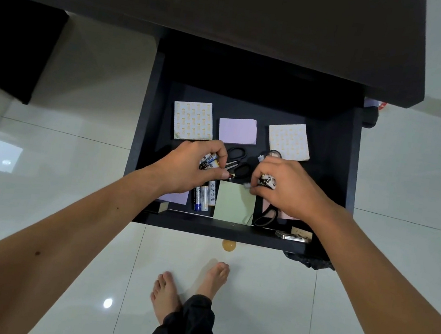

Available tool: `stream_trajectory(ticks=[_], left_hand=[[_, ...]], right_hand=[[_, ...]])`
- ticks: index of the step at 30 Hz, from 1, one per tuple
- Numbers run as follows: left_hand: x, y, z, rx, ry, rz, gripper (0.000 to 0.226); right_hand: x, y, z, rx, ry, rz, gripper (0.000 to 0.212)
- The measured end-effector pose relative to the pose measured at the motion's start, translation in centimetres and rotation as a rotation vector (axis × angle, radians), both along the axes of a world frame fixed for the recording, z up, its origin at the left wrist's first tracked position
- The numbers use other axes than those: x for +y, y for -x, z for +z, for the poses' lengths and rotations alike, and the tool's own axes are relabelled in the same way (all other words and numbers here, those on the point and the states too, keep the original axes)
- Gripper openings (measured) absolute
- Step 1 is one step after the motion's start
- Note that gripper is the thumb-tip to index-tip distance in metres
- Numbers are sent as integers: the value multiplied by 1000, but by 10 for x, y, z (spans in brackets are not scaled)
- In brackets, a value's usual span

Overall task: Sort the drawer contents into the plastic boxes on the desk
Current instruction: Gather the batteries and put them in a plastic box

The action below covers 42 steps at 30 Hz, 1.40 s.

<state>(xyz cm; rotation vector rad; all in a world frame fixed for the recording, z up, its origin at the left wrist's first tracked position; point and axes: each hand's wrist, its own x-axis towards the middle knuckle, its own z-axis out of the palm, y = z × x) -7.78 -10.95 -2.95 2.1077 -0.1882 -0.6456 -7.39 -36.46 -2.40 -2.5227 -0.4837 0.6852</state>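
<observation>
Both hands are down in the open drawer point(353, 162), which juts out from under the dark counter point(233, 14). The left hand point(191, 167) has its fingers curled around a clutch of batteries point(209, 161); how many it holds I cannot tell. The right hand point(284, 187) has its fingers closed on more batteries point(268, 181), count again unclear. Three loose batteries point(204, 195) lie side by side just below the left hand. Between the hands sits one pair of black scissors point(238, 162); a second pair point(267, 218) pokes out beneath the right hand. Behind the hands are two patterned pads point(193, 120) and one lilac pad point(237, 131) between them. A green pad point(234, 203) lies at the drawer's front edge.
</observation>
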Motion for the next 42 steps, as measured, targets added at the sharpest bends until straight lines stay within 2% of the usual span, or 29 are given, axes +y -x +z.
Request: stream_trajectory(ticks=[2, 6, 8, 12, 14, 18, 24, 28, 33, 35, 38, 42], left_hand=[[-2, -1, -2, -30, -1, -6, 16], [-2, -4, -7, -37, -7, 12, 27], [-2, -6, -9, -45, -65, -17, 32], [-4, -7, -13, -48, -162, -67, 27], [-5, -8, -16, -62, -169, -59, 17], [-5, -8, -18, -91, -196, -103, 11], [-2, -7, -11, -98, -54, 18, 8], [-2, -5, -4, -95, -26, 52, 9], [7, -2, 5, -24, 81, 144, 11], [12, -3, 9, 6, 140, 139, 24], [17, -1, 13, -9, 104, 56, 37], [16, 4, 11, 11, 95, 27, 25]], right_hand=[[-2, 1, 1, 46, -57, -70, 14], [-7, 3, 14, 64, -224, -224, 37], [-13, 2, 20, 81, -272, -301, 33], [-15, -2, 24, 83, -246, -410, 5], [-11, -2, 20, 78, -229, -443, 8], [1, -4, 7, 2, -141, -475, 10], [16, -7, 5, -12, 11, -464, 35], [19, -8, 6, -58, 110, -384, 28], [15, -8, 11, -68, 18, -392, 15], [12, -9, 13, -95, 12, -359, 13], [16, -7, 12, -77, 76, -282, 26], [23, -2, 7, -134, 77, -344, 32]])
